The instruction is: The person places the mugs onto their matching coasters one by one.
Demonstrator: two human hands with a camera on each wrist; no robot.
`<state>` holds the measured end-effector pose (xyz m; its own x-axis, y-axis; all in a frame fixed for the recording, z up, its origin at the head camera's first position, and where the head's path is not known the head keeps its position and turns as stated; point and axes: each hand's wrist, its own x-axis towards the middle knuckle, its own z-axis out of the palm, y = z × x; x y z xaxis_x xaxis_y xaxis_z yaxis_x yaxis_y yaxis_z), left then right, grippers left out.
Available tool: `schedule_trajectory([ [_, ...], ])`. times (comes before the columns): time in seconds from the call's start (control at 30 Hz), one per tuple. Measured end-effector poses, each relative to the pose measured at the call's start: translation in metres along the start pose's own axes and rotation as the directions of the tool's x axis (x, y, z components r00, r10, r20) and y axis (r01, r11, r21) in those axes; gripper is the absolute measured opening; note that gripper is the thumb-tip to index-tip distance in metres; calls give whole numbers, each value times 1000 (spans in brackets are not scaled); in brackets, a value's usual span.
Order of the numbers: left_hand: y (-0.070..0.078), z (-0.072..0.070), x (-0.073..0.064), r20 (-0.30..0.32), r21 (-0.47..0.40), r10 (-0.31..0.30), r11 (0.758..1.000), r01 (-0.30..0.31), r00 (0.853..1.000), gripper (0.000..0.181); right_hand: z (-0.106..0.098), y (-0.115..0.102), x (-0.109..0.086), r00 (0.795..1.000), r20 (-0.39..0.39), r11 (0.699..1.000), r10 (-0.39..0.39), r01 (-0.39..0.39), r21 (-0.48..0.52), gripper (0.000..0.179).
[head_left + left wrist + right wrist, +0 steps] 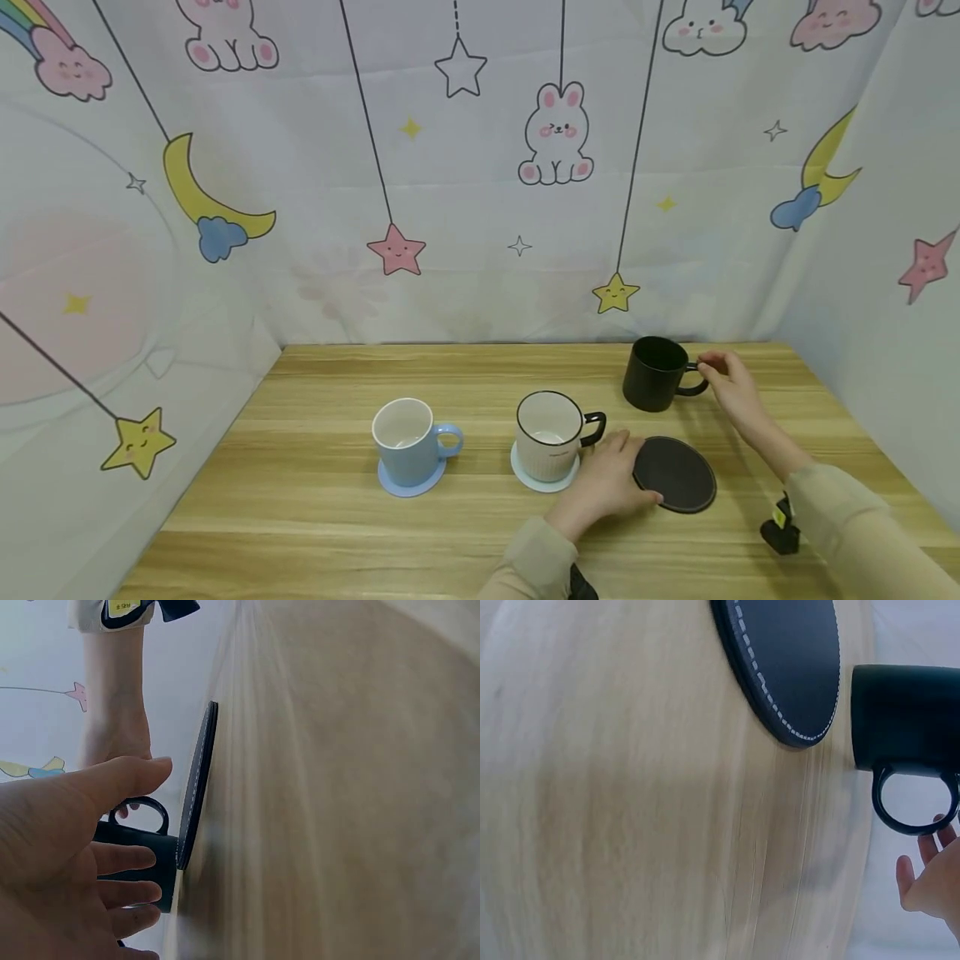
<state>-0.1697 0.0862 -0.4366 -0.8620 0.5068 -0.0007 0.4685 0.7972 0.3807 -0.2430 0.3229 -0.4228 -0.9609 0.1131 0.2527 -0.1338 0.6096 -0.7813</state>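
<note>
A black mug (pixel 651 377) stands upright at the back right of the table. My right hand (pixel 731 387) holds its handle with the fingertips, and one fingertip shows inside the loop in the right wrist view. Nearer to me, a round black coaster (pixel 675 475) with white edge stitching lies flat. My left hand (pixel 611 483) is at the coaster's left edge, fingers extended and thumb by the front rim; whether it touches is unclear. In the left wrist view, the coaster (pixel 198 787) shows edge-on beyond the thumb, with the black mug (pixel 169 877) behind the fingers.
Left of my left hand, a white mug (pixel 547 442) with black rim and handle stands on a pale coaster (pixel 525 475). Farther left, a light blue mug (pixel 408 450) stands on a blue coaster (pixel 412 487). A patterned cloth (pixel 465 308) rises behind the wooden table (pixel 315 525).
</note>
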Motion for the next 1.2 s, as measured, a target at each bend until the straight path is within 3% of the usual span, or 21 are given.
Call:
schedule_trajectory([
  [0.43,-2,7,4,44,-14,-16,1000,17,999,80,11,3,9,996,34,995,78,-80,63,52],
  [1.0,7,12,9,46,128,-103,987,97,994,81,14,1,10,993,63,991,95,-101,91,56],
  [1.2,7,12,9,36,147,-105,984,99,994,79,15,3,11,992,62,989,107,-113,98,54],
])
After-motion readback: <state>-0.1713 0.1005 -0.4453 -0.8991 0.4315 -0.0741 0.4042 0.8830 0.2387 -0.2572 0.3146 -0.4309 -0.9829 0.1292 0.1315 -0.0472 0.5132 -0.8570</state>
